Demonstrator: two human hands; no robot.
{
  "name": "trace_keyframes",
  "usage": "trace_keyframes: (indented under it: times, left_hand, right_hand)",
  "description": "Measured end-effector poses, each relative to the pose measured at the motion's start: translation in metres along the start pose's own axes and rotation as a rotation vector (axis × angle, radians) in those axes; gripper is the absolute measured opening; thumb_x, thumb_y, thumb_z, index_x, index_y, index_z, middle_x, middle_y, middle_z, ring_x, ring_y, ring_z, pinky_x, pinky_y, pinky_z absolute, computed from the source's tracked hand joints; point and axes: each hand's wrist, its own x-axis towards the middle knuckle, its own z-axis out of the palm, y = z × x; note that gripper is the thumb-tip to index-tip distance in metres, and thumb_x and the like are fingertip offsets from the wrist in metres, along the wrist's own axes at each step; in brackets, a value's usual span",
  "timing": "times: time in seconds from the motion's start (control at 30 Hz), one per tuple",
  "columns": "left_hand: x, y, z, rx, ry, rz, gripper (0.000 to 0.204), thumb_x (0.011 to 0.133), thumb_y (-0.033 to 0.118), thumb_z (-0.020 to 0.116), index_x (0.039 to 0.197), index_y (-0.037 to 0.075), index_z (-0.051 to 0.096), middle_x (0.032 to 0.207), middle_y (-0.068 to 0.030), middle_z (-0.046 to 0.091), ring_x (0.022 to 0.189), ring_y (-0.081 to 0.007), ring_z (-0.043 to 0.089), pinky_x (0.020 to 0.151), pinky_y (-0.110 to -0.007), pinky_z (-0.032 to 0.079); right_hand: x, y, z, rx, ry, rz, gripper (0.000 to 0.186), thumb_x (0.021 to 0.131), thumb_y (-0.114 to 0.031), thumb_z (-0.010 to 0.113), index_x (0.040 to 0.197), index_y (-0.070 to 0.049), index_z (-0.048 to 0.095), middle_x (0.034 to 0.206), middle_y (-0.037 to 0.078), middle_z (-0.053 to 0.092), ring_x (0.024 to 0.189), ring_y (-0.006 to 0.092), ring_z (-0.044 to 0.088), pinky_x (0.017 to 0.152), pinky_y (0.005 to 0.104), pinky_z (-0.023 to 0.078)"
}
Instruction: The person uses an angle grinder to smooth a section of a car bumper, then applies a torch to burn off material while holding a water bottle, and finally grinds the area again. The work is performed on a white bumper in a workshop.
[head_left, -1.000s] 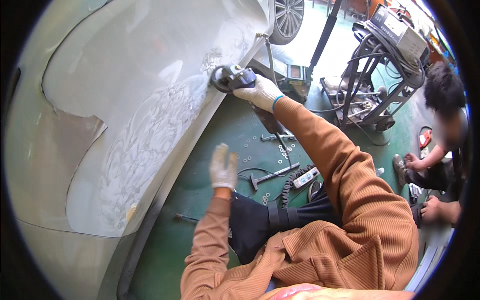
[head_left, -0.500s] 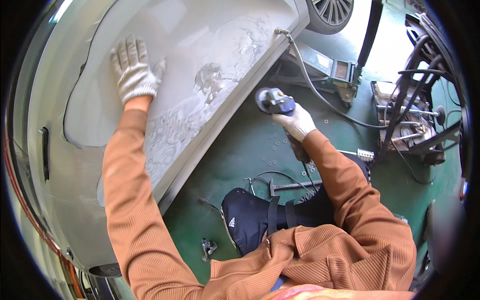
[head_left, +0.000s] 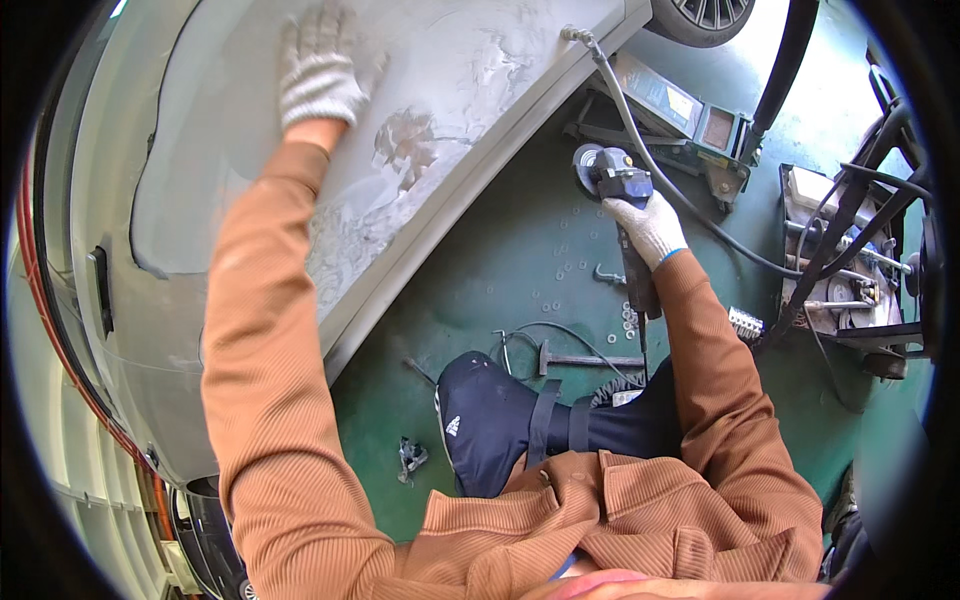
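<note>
My left hand [head_left: 325, 75], in a white knit glove, lies flat with fingers stretched on the grey car body panel [head_left: 225, 190]. Its fingertips are slightly smeared by motion. To the right of that hand, a scuffed bare-metal patch [head_left: 405, 148] and whitish sanded marks run along the panel's lower part. My right hand [head_left: 652, 226], gloved too, grips an angle grinder [head_left: 622, 180] in the air beyond the car's sill, apart from the panel. The grinder's disc [head_left: 588, 168] points toward the car. Below the glove, the tool's dark body runs down to its cord.
A clamp [head_left: 577, 36] with a thick cable [head_left: 655, 160] is fixed at the sill. Beyond stand a floor jack [head_left: 690, 125], a car wheel [head_left: 702, 18] and a tool cart [head_left: 835, 265]. On the green floor lie a hammer [head_left: 590, 359], several washers [head_left: 628, 318] and a small metal piece [head_left: 410, 458].
My left hand has slid farther up the panel. My right hand has drawn the grinder rightward, away from the car; its disc looks less blurred. The whole view has shifted slightly.
</note>
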Motion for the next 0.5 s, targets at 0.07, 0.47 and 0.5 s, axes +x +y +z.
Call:
trace_keyframes:
  times: [0.07, 0.47, 0.5]
  left_hand:
    - [-0.031, 0.028, 0.004, -0.105, -0.096, 0.015, 0.091, 0.107, 0.068, 0.041, 0.171, 0.005, 0.034, 0.181, -0.0180, 0.025, 0.169, -0.0346, 0.017, 0.139, -0.051, 0.003]
    - [-0.399, -0.030, 0.065, -0.358, -0.405, -0.164, 0.098, 0.095, 0.063, 0.068, 0.163, -0.002, 0.044, 0.177, -0.0247, 0.030, 0.165, -0.0451, 0.023, 0.136, -0.062, 0.008]
    - [-0.387, -0.028, 0.058, -0.401, -0.454, -0.195, 0.099, 0.096, 0.065, 0.066, 0.165, -0.003, 0.041, 0.177, -0.0246, 0.029, 0.166, -0.0452, 0.019, 0.136, -0.062, 0.006]
  right_hand:
    - [0.004, 0.003, -0.004, -0.047, 0.025, -0.076, 0.059, 0.085, -0.045, 0.081, 0.122, 0.000, 0.073, 0.098, 0.014, 0.076, 0.090, 0.0256, 0.072, 0.086, 0.0394, 0.056]
    - [-0.021, -0.009, 0.018, -0.133, -0.075, -0.074, 0.055, 0.084, -0.042, 0.082, 0.121, -0.002, 0.073, 0.097, 0.008, 0.074, 0.084, 0.0190, 0.068, 0.082, 0.0359, 0.055]
    - [-0.023, -0.012, 0.020, -0.138, -0.081, -0.082, 0.055, 0.084, -0.042, 0.083, 0.121, -0.002, 0.073, 0.097, 0.008, 0.074, 0.084, 0.0188, 0.068, 0.082, 0.0357, 0.055]
